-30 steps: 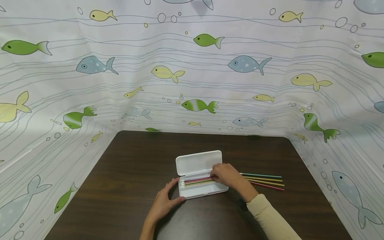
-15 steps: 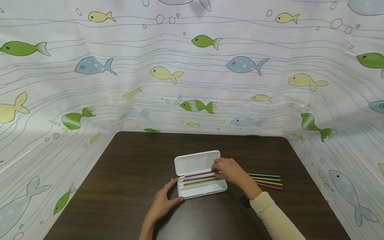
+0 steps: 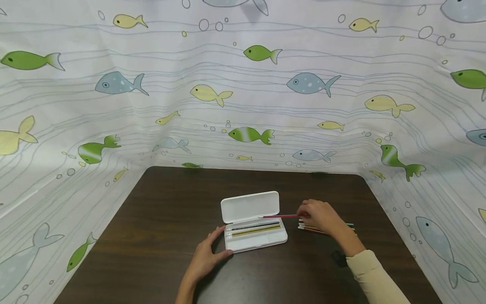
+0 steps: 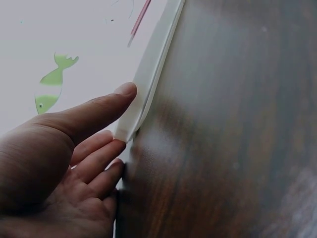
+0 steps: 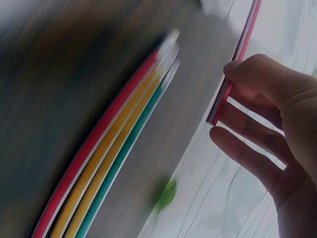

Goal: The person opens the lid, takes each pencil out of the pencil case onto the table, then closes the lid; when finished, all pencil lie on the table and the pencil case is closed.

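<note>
A white pencil case [image 3: 256, 244] lies on the table, its lid [image 3: 250, 207] raised at the back. My left hand [image 3: 205, 255] holds the case's left end, thumb at the front edge and fingers around the far corner. Inside lie yellow pencils [image 3: 258, 231] and a dark pencil [image 3: 253, 226]. To the right of the case, my right hand [image 3: 320, 216] pinches a red pencil [image 5: 242, 42] near one end, between thumb and fingers. The red pencil's other end points left over the case's back edge. In the right wrist view the lower fingers are spread apart.
Beside the right hand a row of pencils lies on the dark wooden table [image 3: 167, 219]: a red pencil [image 5: 104, 121], yellow pencils [image 5: 111, 139] and a green pencil [image 5: 130, 136]. In the head view the right hand partly covers them. A fish-patterned curtain [image 3: 212, 63] surrounds the table.
My right hand has lifted the red pencil from the case and drawn it to the right, over the row of pencils. The left hand stays at the case's left end.
</note>
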`<state>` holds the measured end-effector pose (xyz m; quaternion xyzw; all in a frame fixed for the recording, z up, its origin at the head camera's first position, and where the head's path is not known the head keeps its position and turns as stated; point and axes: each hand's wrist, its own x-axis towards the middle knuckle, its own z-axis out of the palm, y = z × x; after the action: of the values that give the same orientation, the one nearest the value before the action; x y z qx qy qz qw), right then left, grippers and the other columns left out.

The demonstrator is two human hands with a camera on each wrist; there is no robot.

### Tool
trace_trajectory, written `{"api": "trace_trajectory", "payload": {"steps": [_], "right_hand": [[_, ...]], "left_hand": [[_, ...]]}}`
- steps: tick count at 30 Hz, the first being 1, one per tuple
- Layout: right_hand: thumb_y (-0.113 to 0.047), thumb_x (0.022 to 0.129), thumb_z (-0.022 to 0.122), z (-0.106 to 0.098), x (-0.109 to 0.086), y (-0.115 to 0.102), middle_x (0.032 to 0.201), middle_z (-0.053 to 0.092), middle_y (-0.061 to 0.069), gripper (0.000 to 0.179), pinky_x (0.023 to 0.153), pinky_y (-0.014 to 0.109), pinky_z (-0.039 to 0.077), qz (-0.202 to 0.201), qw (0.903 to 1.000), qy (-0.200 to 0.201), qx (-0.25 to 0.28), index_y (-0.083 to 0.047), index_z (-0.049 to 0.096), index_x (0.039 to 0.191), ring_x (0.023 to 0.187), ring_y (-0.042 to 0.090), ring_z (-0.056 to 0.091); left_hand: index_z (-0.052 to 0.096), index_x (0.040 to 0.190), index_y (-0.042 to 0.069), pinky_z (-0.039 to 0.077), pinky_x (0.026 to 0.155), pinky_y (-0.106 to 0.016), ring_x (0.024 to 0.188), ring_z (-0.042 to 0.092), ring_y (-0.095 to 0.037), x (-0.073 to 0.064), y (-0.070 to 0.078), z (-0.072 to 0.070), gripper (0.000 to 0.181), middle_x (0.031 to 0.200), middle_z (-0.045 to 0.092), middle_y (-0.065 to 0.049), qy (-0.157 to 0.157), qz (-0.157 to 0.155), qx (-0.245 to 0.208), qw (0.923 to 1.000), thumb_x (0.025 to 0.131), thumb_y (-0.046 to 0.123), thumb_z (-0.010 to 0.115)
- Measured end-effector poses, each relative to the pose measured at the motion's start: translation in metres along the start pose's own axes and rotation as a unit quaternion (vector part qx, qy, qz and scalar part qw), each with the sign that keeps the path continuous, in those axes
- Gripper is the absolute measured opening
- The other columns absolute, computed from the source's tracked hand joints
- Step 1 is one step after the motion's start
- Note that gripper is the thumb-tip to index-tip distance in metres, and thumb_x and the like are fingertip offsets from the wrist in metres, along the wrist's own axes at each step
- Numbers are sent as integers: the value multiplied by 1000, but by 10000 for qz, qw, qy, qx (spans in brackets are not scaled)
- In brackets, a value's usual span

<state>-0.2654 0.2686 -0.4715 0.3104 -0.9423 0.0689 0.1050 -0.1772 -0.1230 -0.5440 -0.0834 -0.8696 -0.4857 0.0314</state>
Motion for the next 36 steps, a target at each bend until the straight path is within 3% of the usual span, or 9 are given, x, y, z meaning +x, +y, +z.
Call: {"api": "trace_trajectory", "payload": {"steps": [7, 13, 16, 21, 29, 36], "right_hand": [[-12, 80, 81, -15, -52, 57, 84, 62, -11, 13, 60, 33, 52, 680, 9976, -89, 59, -17, 75, 90, 71, 9, 60], [-11, 78, 81, -24, -77, 81, 75, 55, -15, 13, 52, 29, 45, 993, 9948, -220, -114, -18, 73, 86, 64, 3, 53], [-11, 78, 81, -27, -79, 85, 75, 55, -16, 13, 53, 28, 45, 934, 9954, -144, -178, -18, 73, 86, 65, 3, 53], [-10, 78, 81, -28, -72, 85, 75, 55, -15, 13, 55, 30, 47, 857, 9961, -172, -136, -18, 74, 85, 66, 5, 55], [-10, 80, 80, -21, -65, 89, 81, 61, -11, 12, 59, 38, 51, 1044, 9929, -553, 141, -18, 75, 87, 71, 12, 60], [-9, 82, 78, -14, -64, 96, 81, 62, -11, 11, 62, 38, 51, 1246, 9871, -888, 472, -17, 74, 88, 72, 10, 59]], "left_hand": [[52, 142, 19, 26, 106, -65, 134, 31, -52, -1, 0, -6, 76, 146, 44, -21, 56, 4, 20, 10000, 74, 30, 86], [51, 143, 20, 26, 107, -63, 137, 33, -45, -1, -1, -9, 78, 148, 42, -19, 26, -120, -20, 9999, 74, 29, 87], [51, 143, 19, 27, 108, -61, 138, 34, -41, -1, -2, -10, 78, 148, 42, -18, 28, -112, -43, 9999, 74, 29, 87], [51, 143, 19, 26, 108, -63, 136, 33, -47, -1, -3, -8, 78, 147, 43, -19, 24, -70, 3, 10000, 74, 30, 86], [52, 141, 17, 27, 105, -65, 133, 33, -53, 0, -1, -3, 76, 145, 44, -22, 49, 136, -10, 9999, 75, 31, 86], [51, 142, 20, 25, 108, -63, 136, 32, -47, 1, 0, -1, 77, 148, 43, -19, -21, -60, -62, 10000, 75, 31, 86]]}}
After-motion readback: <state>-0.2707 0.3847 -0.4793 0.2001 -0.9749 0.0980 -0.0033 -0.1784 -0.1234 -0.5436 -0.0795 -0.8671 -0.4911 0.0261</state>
